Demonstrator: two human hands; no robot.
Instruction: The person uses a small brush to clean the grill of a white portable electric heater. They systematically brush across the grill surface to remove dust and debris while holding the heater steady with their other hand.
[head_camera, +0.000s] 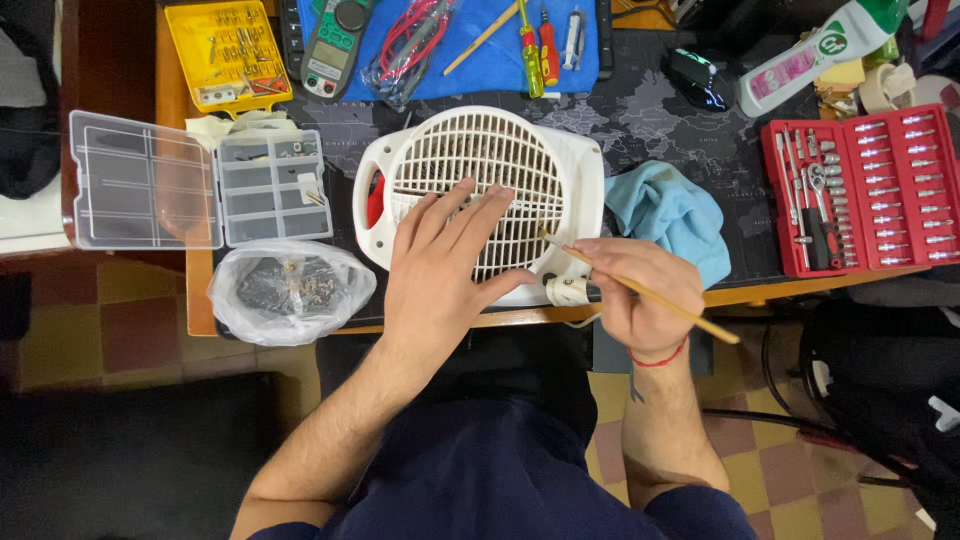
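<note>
On white fan heater (560, 160) grille: left hand (440, 265) flat, fingers spread; right hand (630, 295) pinching thin wooden brush (640, 290).

red socket set (860, 190) right; blue cloth (672, 212); clear organizer (200, 185), bagged screws (292, 288) left.

Wooden desk (178, 300) under a dark map-printed mat (650, 115)
Lying on it: a white round-grilled plastic fan heater (520, 150) at centre, a red socket-set case (865, 190) at right, a clear plastic parts box (200, 185) at left.
</note>
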